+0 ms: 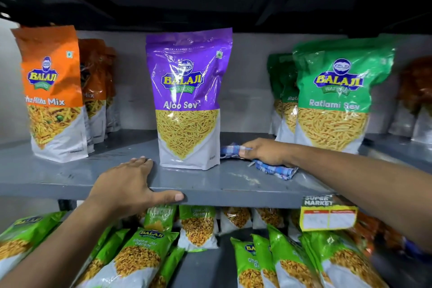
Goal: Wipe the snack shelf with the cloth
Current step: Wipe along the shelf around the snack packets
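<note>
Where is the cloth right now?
The cloth lies on the grey shelf, right of centre, under the right hand, between the purple bag and the green bag.

The grey shelf (70,175) has bare room between the orange bags (56,93) and the purple bag (189,98). A smaller gap lies between the purple bag and the green bags (336,96). The shelf above hangs low over the bag tops.
</note>
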